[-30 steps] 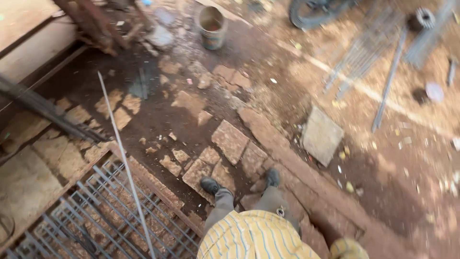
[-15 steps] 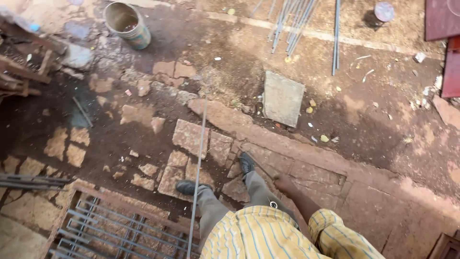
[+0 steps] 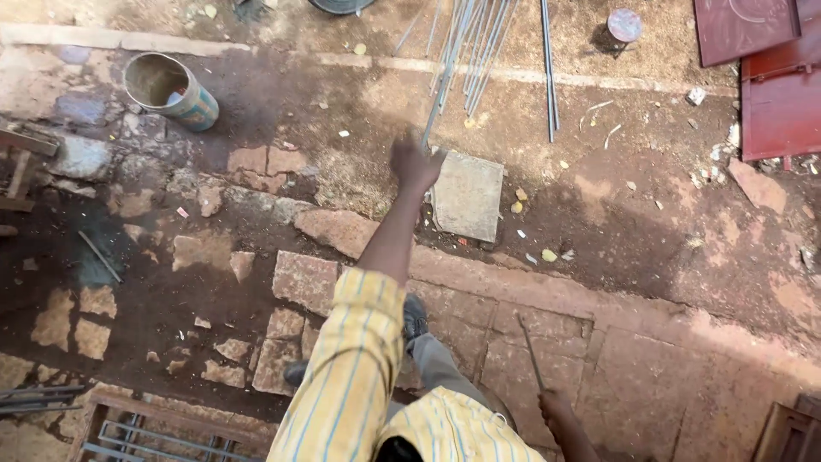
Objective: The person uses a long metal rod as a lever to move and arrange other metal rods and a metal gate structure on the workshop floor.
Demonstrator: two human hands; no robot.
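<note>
L hand [image 3: 416,162] extended fwd, fist clenched round long thin steel rod [image 3: 445,85] running up toward rod bundle [image 3: 479,51] on ground. R hand [image 3: 556,404] low, closed on short rod [image 3: 530,351]. Best practice: grip firm, keep rod clear of concrete slab [image 3: 468,195]. Rod: slim, grey, straight.

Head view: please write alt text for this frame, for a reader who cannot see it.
Seen from above, a person in a yellow striped shirt stretches the left hand out to a long thin metal rod, while the right hand grips a short rod. Below lies red dirt ground with stone pavers, a square slab, a bucket and a bundle of rods.
</note>
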